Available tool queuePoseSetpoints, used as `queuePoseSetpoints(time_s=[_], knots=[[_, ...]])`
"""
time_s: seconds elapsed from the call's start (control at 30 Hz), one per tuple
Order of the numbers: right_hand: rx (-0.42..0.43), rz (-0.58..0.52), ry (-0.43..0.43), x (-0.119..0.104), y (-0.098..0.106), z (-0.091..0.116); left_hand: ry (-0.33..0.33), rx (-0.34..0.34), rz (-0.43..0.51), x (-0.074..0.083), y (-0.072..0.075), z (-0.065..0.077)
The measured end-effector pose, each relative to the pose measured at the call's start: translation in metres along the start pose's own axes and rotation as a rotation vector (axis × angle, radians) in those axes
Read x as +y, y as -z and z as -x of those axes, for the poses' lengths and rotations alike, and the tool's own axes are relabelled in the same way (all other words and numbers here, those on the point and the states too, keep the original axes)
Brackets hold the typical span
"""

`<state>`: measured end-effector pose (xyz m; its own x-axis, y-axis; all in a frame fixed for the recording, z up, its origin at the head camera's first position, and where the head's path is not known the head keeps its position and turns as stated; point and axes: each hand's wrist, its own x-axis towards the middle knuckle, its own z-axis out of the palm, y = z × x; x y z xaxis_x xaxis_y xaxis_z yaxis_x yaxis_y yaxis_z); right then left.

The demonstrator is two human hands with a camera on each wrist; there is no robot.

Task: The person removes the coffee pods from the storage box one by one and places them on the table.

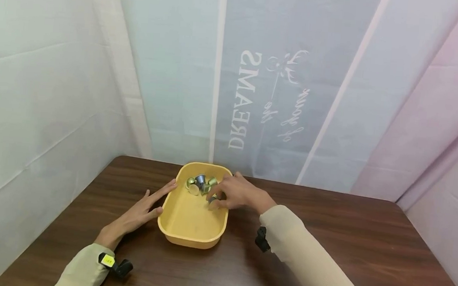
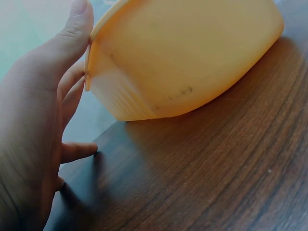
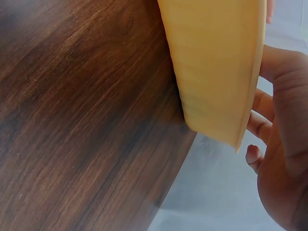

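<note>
A yellow plastic bin stands on the table, with several coffee capsules in blue, green and silver gathered at its far end. My left hand rests against the bin's left rim, fingers extended; in the left wrist view the thumb touches the rim. Over the right rim reaches my right hand, its thumb and fingers pinching a dark blue coffee capsule low inside the bin. In the right wrist view the bin's wall hides that capsule and the fingertips.
The dark wooden table extends to both sides of the bin. Behind it hangs a pale cloth with mirrored lettering, and more cloth encloses the left and right sides. Black straps sit on both sleeves.
</note>
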<state>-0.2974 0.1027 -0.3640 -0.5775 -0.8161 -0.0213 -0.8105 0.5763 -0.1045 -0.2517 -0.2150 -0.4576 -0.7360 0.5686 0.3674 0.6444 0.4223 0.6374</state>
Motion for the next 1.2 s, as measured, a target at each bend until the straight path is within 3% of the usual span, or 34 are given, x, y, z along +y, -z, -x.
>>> queuePoseSetpoints(time_s=[0.57, 0.97, 1.2], knots=[[-0.045, -0.036, 0.078, -0.005, -0.004, -0.021, 0.019, 0.001, 0.008, 0.001, 0.0, -0.002], [-0.05, -0.064, 0.022, -0.011, -0.014, -0.033, 0.035, -0.008, 0.013, 0.001, -0.001, -0.002], [-0.03, -0.032, 0.064, -0.012, -0.019, -0.041, 0.036, -0.006, 0.016, 0.003, 0.0, 0.0]])
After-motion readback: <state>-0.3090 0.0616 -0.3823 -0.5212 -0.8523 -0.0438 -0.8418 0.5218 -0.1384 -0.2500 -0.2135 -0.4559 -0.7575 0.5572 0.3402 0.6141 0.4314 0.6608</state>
